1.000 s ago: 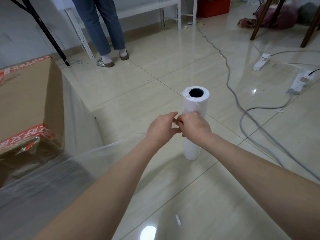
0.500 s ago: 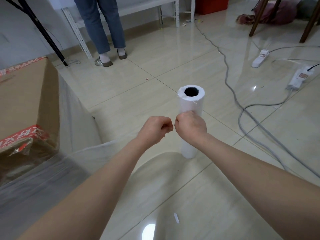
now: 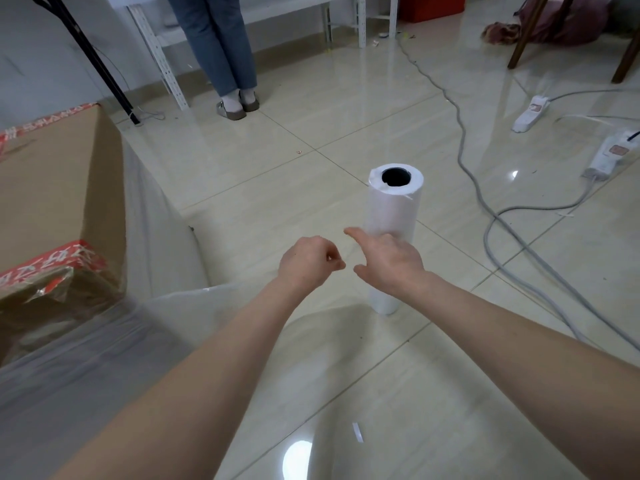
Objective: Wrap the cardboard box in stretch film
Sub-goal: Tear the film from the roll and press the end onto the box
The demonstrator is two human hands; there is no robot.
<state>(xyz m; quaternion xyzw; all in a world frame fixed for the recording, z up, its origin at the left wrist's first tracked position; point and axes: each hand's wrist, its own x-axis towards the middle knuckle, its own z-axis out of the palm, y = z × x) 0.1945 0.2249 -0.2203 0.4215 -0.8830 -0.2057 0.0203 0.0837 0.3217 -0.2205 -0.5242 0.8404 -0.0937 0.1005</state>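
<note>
Fingers of left hand (image 3: 309, 264) curl, pinching stretch film (image 3: 162, 344); right hand (image 3: 389, 266) fingers (image 3: 352, 233) spread apart before the roll (image 3: 394, 209)

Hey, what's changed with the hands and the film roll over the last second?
The right hand has let go and opened, fingers spread, drawing apart from the left hand, which stays curled and seems to pinch the stretch film. The film roll still stands upright, and the cardboard box has not moved.
</note>
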